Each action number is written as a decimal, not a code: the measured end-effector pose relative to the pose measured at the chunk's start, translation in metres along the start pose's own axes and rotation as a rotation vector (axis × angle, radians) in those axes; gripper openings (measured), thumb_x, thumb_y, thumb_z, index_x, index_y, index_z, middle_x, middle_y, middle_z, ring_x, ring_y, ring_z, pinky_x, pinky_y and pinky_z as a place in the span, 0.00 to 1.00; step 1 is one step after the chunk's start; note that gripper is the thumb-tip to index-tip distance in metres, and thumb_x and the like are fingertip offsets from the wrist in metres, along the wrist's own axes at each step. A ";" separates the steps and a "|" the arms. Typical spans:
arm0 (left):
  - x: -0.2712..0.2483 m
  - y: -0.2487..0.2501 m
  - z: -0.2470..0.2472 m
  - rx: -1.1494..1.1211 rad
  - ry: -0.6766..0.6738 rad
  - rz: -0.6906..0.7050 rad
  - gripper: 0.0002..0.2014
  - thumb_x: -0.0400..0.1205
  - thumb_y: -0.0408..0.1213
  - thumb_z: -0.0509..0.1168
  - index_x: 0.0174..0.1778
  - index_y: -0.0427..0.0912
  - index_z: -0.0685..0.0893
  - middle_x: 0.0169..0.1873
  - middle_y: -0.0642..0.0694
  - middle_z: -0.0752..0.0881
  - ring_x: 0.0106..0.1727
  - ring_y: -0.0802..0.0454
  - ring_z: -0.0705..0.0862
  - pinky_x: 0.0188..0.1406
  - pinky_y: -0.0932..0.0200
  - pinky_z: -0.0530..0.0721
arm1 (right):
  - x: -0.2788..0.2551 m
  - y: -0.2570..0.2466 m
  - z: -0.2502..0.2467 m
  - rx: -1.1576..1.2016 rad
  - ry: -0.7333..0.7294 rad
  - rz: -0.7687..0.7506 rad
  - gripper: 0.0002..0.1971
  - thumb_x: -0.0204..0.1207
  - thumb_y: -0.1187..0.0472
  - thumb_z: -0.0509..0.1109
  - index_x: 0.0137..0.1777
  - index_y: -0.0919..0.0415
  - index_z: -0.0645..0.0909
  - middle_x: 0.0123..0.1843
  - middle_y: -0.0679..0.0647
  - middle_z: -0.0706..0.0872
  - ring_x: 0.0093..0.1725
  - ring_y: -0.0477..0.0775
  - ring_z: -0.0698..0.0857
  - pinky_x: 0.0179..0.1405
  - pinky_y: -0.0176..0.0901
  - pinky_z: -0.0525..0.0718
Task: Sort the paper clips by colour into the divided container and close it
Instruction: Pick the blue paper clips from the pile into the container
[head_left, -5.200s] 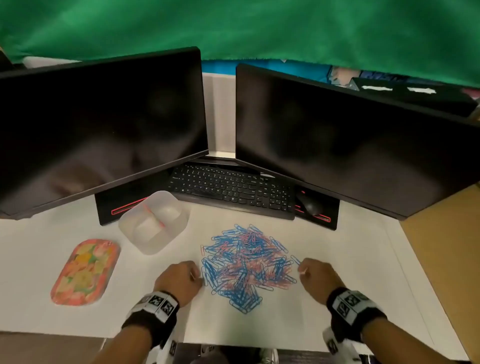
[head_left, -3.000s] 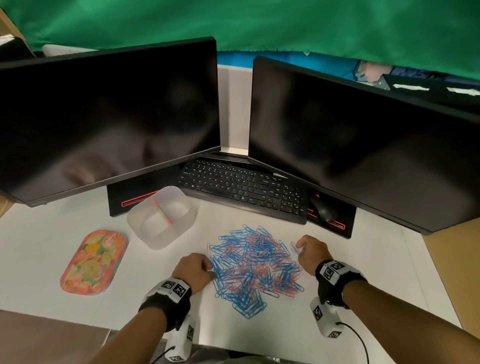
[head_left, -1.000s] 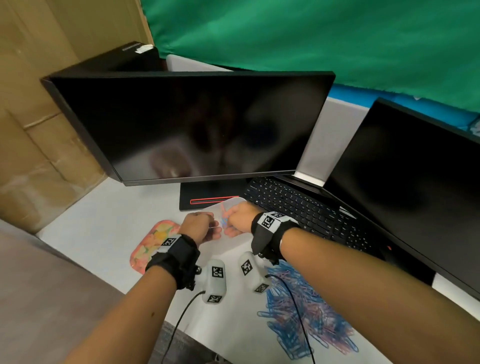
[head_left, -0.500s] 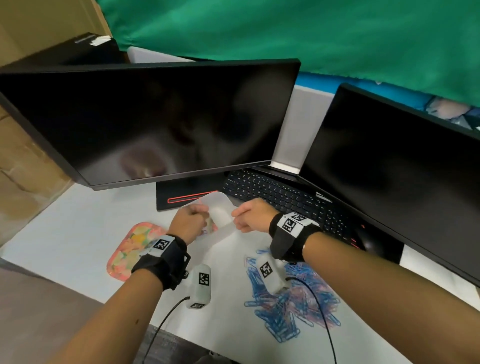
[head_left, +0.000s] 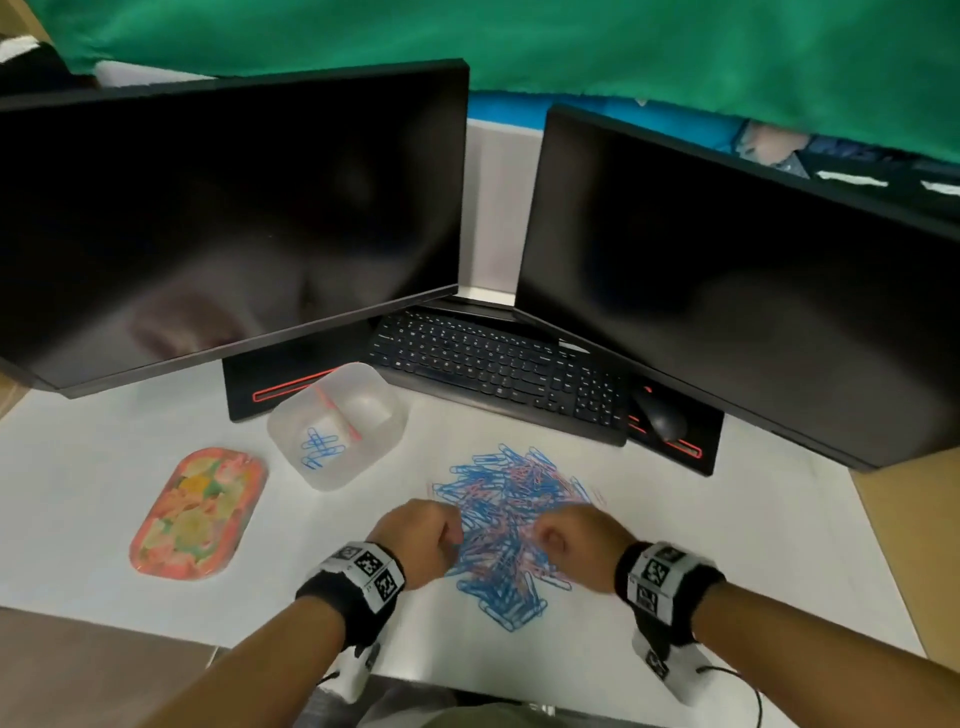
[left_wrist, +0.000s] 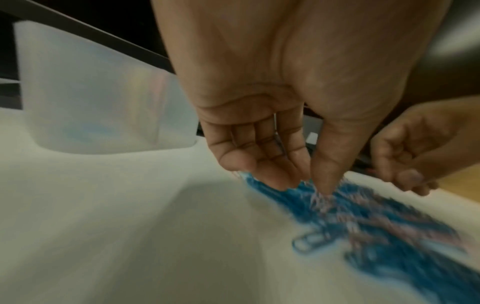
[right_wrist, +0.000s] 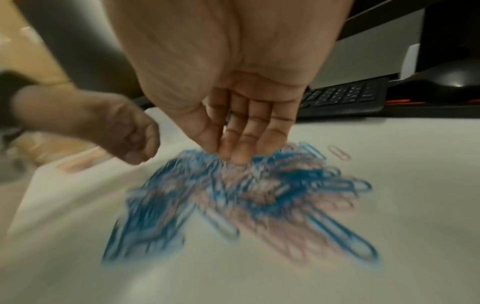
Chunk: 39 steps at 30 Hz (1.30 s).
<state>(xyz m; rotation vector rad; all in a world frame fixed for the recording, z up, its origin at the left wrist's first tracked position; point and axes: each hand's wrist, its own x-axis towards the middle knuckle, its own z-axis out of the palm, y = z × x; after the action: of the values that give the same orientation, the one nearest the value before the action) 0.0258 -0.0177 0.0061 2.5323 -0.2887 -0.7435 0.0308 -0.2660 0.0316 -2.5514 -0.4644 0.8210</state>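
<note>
Clips (head_left: 506, 525) mostly lie heaped between my hands; few blue ones sit in the container (head_left: 337, 423) beyond my left hand (head_left: 423, 538); both it and my right hand (head_left: 574, 545) hover, fingers curled, apparently empty; lid off.

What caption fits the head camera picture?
Two hands, left hand and right hand, reach into a mixed heap of blue and pink paper clips beside a translucent plastic divided container.

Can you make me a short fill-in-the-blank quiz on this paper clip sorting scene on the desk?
1. The clips already inside the divided container are all ____.
2. The pile of paper clips mixes blue clips with ____ ones.
3. The fruit-patterned lid lies to the ____ of the container.
4. Both the left hand and the right hand are at the ____.

Answers: blue; pink; left; pile
</note>
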 end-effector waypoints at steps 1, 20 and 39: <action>-0.001 0.000 0.006 0.059 -0.040 0.012 0.03 0.72 0.42 0.67 0.38 0.54 0.80 0.40 0.55 0.84 0.43 0.52 0.83 0.42 0.62 0.79 | -0.009 0.001 0.008 -0.061 -0.036 -0.074 0.11 0.77 0.63 0.59 0.45 0.53 0.83 0.38 0.41 0.81 0.44 0.51 0.80 0.44 0.38 0.72; 0.011 -0.001 0.022 0.132 0.058 0.002 0.03 0.76 0.38 0.62 0.40 0.50 0.81 0.40 0.54 0.82 0.45 0.50 0.82 0.41 0.62 0.75 | 0.003 0.036 0.039 -0.133 0.062 -0.315 0.12 0.80 0.57 0.60 0.54 0.52 0.85 0.50 0.53 0.82 0.51 0.53 0.80 0.50 0.42 0.80; 0.006 -0.004 0.012 -0.452 0.055 -0.073 0.22 0.71 0.19 0.57 0.41 0.54 0.81 0.37 0.49 0.84 0.40 0.50 0.83 0.47 0.57 0.85 | 0.004 0.000 0.077 -0.323 -0.020 -0.575 0.01 0.68 0.64 0.72 0.38 0.58 0.84 0.36 0.53 0.84 0.36 0.55 0.83 0.37 0.41 0.86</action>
<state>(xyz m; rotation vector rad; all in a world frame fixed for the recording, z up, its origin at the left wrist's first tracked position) 0.0248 -0.0210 -0.0074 2.1373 -0.0047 -0.6764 -0.0131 -0.2427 -0.0271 -2.4662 -1.3499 0.5879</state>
